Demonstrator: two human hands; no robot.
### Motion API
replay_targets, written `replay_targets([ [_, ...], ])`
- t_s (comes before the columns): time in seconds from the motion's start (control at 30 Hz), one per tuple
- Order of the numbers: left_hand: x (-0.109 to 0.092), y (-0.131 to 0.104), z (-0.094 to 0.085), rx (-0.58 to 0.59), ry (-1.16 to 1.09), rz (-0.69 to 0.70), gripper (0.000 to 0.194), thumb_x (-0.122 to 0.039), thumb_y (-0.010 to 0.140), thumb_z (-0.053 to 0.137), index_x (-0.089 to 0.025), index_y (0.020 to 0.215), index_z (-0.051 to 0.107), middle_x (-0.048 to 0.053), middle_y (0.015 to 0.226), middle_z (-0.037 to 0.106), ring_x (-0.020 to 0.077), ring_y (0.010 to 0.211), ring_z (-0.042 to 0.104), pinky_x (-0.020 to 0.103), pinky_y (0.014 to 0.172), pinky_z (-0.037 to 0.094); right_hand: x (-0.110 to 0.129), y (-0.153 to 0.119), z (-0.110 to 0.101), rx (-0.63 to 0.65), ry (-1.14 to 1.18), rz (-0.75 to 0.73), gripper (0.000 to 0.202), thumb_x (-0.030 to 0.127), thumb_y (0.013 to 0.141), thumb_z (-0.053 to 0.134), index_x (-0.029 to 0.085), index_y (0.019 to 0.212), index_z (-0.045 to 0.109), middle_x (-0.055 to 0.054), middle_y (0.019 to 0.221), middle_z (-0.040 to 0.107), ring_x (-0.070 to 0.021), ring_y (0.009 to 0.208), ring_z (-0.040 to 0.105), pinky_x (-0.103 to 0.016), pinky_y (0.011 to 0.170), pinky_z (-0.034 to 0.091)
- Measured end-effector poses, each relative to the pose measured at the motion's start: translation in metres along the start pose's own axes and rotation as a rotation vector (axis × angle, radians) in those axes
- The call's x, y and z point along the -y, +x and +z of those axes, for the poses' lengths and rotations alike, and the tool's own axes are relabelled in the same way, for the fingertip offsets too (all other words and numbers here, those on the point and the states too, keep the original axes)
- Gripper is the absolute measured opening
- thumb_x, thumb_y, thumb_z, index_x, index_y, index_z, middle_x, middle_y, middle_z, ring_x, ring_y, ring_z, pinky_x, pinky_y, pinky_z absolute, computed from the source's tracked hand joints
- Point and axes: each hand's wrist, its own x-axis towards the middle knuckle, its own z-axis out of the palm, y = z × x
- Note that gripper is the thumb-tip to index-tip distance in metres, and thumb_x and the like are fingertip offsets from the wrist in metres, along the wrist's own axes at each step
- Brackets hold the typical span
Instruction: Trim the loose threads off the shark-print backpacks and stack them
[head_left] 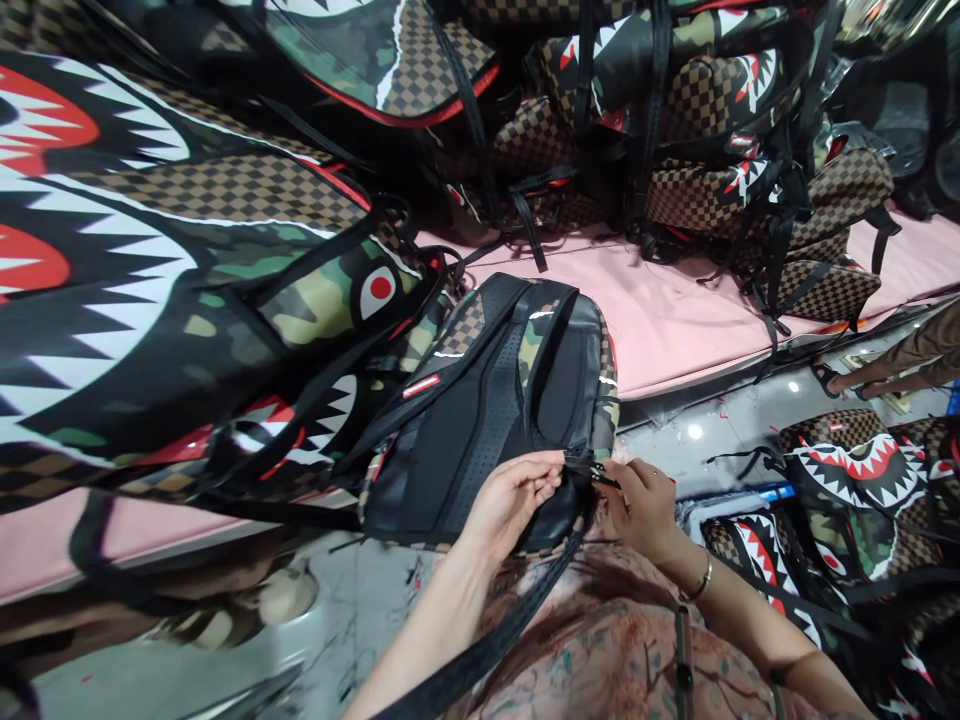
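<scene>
A backpack (480, 430) lies on its front with its black padded back panel and shoulder straps facing up, at the edge of a pink-covered table. My left hand (517, 490) is closed over the lower right of the panel, its thumb and finger pinching something thin and dark by the strap's lower end; the exact piece is too small to make out. Close beside it, my right hand (641, 500) grips a small dark tool that looks like thread snips (602, 476), its tip near the left fingertips. A loose black webbing strap (495, 640) hangs toward me.
Shark-mouth backpacks (112, 300) are piled on the left, and several checkered ones (705, 190) stand along the back of the pink table (660, 330). More bags (855, 480) sit low on the right. Another person's legs (900, 355) show at the far right.
</scene>
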Motion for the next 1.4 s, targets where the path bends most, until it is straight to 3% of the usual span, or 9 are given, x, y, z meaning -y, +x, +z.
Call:
replay_targets([
  [0.27,-0.001,-0.002,0.002,0.009,0.121,0.05,0.02,-0.019,0.055,0.063,-0.008,0.072,0.069,0.004,0.062,0.062,0.0106,0.058,0.056,0.022,0.06,0.045,0.002,0.009,-0.006,-0.027,0.129,0.021,0.017,0.025,0.086,0.05,0.021,0.098,0.061,-0.003,0.069,0.057,-0.0144,0.063,0.052,-0.024,0.058,0.037],
  [0.4,0.005,0.0,0.003,-0.015,0.26,0.138,0.021,-0.029,0.061,0.067,-0.01,0.069,0.066,0.0,0.055,0.056,0.0085,0.051,0.048,0.02,0.052,0.038,-0.002,0.015,0.001,-0.004,0.629,0.316,0.015,0.027,0.083,0.052,0.02,0.095,0.057,-0.002,0.079,0.062,-0.0135,0.07,0.057,-0.023,0.063,0.043],
  [0.53,0.01,0.0,0.003,-0.066,0.4,0.301,0.019,-0.029,0.059,0.07,-0.013,0.066,0.063,-0.003,0.055,0.053,0.0077,0.05,0.043,0.02,0.05,0.033,-0.003,0.022,0.024,0.198,0.939,0.529,0.023,0.027,0.072,0.059,0.02,0.094,0.056,0.004,0.068,0.057,-0.0112,0.058,0.052,-0.021,0.054,0.042],
  [0.77,0.028,0.001,-0.013,-0.324,1.188,1.053,0.014,-0.016,0.075,0.048,-0.018,0.064,0.058,0.001,0.067,0.049,0.0127,0.061,0.046,0.024,0.057,0.037,0.011,0.029,0.045,0.276,0.914,0.56,0.01,0.025,0.067,0.061,0.018,0.067,0.054,0.004,0.062,0.051,-0.0114,0.058,0.046,-0.02,0.053,0.037],
  [0.93,0.041,0.006,-0.014,-0.355,1.297,1.274,0.027,-0.009,0.08,0.041,-0.018,0.057,0.055,0.001,0.06,0.047,0.0129,0.059,0.046,0.024,0.057,0.039,0.012,0.028,0.043,0.281,0.93,0.576,0.015,0.031,0.069,0.061,0.019,0.067,0.054,0.004,0.062,0.048,-0.0114,0.059,0.044,-0.02,0.054,0.037],
  [1.07,0.024,-0.001,-0.025,-0.074,1.173,1.194,0.02,-0.015,0.081,0.044,-0.02,0.08,0.063,0.003,0.073,0.058,0.0126,0.068,0.055,0.023,0.063,0.045,-0.003,0.022,0.041,0.308,0.986,0.625,0.017,0.035,0.073,0.059,0.018,0.072,0.057,0.002,0.065,0.052,-0.0124,0.061,0.047,-0.022,0.059,0.039],
  [1.13,0.012,0.001,-0.038,-0.147,0.97,1.033,0.018,-0.024,0.08,0.047,-0.02,0.09,0.062,0.005,0.084,0.061,0.0153,0.078,0.058,0.028,0.071,0.047,-0.009,0.021,0.041,0.314,0.989,0.633,0.021,0.038,0.074,0.058,0.017,0.073,0.058,0.001,0.067,0.054,-0.0131,0.063,0.049,-0.023,0.061,0.04],
  [1.23,-0.001,0.019,-0.058,-0.437,0.689,0.797,0.025,-0.036,0.078,0.047,-0.017,0.091,0.058,0.006,0.083,0.063,0.0176,0.075,0.062,0.032,0.07,0.049,-0.012,0.026,0.04,0.301,0.968,0.604,0.024,0.04,0.075,0.057,0.017,0.069,0.057,0.001,0.063,0.052,-0.0126,0.061,0.048,-0.023,0.06,0.039],
  [1.4,-0.008,0.051,-0.062,-0.354,0.689,0.664,0.027,-0.041,0.07,0.056,-0.016,0.079,0.058,0.0,0.059,0.061,0.016,0.052,0.061,0.026,0.05,0.047,-0.007,0.047,0.04,0.252,0.939,0.534,0.027,0.043,0.075,0.058,0.016,0.07,0.056,0.001,0.061,0.052,-0.0123,0.058,0.048,-0.022,0.056,0.039],
])
